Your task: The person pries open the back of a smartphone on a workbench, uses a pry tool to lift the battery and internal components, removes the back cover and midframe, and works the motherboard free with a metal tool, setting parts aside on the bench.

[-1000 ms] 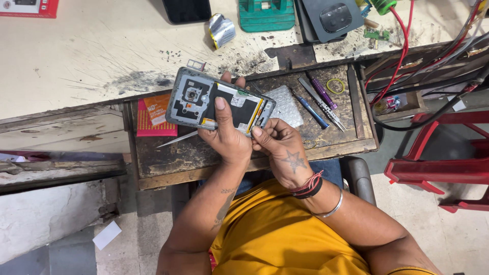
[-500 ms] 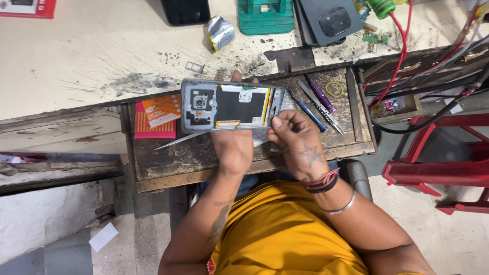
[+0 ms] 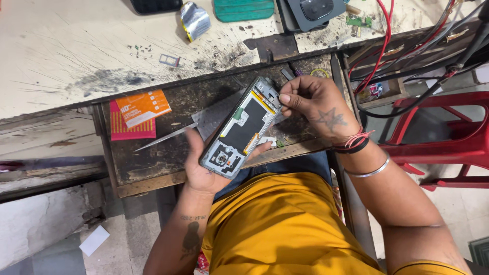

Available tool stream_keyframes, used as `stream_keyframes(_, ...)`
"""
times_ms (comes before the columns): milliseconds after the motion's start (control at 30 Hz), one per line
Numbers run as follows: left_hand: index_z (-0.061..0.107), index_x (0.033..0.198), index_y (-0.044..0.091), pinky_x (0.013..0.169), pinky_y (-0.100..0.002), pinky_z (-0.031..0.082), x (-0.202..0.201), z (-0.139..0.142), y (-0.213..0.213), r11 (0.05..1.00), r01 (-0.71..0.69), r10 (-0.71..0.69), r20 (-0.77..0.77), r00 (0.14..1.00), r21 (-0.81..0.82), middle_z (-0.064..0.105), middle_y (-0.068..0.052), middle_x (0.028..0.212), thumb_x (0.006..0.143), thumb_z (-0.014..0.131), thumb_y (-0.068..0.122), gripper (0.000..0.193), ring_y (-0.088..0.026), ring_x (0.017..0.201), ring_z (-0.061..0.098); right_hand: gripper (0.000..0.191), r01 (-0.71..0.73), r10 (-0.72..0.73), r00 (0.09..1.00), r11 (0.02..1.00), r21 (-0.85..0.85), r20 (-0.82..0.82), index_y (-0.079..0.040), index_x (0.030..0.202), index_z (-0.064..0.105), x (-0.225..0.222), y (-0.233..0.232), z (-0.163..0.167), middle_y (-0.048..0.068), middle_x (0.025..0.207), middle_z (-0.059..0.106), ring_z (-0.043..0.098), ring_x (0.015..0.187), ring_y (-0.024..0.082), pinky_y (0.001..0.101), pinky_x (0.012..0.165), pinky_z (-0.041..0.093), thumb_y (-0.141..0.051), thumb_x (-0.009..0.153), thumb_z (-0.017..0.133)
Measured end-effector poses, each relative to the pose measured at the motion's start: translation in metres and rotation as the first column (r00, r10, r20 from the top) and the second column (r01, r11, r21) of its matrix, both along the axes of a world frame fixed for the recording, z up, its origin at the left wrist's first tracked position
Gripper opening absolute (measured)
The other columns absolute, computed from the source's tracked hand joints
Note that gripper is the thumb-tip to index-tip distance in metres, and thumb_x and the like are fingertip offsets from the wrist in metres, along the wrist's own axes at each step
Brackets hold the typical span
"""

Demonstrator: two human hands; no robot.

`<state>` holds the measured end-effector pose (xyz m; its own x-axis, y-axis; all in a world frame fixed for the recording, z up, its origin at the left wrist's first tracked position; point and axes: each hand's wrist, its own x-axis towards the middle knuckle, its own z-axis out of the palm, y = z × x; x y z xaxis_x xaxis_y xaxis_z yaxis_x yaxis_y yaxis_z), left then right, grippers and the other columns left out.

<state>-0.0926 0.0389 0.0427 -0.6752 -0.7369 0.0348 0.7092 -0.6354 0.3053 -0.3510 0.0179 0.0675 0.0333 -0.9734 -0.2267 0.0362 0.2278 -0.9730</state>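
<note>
So here's where I'm at: the worktop is scratched up, and the open drawer below its front edge is where my hands sit. Phone has its back off, battery and boards exposed, tilted over the drawer's front edge, so the opening-up looks done to me. What's left, I'd guess, is the picking-out of parts inside. My left hand cups it from underneath, fingers wrapped round the lower end. Right hand is at the top corner, fingers pressed together pinching the frame there; can't tell if there's a tool in them. Orange card sits at the drawer's left, metal tweezers beside it, tiny SIM tray up on the worktop.
</note>
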Motion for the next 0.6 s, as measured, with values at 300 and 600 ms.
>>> stream_keyframes(300,0.026,0.161,-0.008,0.128,-0.056,0.031,-0.001,0.002,-0.003,0.999,0.033,-0.033,0.018,0.999,0.003,0.035,-0.032,0.162,0.108,0.046,0.042,0.075,-0.047,0.153,0.035,0.028,-0.123,0.12,0.988,0.992,-0.027,-0.099,-0.001,0.109,0.067,-0.006,-0.003,0.012,-0.001,0.095,0.068,0.066,0.088,0.006,0.0202,0.08,0.057,-0.006,0.085,0.08)
stream_keyframes(600,0.027,0.164,-0.002,0.127,-0.057,0.033,-0.002,-0.006,-0.002,1.0,0.002,-0.002,0.011,1.0,-0.03,0.037,-0.027,0.163,0.105,0.053,0.037,0.075,-0.047,0.152,0.037,0.026,-0.064,0.061,0.989,0.998,-0.015,-0.133,-0.003,0.102,0.066,-0.001,-0.005,-0.004,-0.003,0.089,0.063,0.06,0.08,0.005,0.0192,0.072,0.051,-0.001,0.083,0.084)
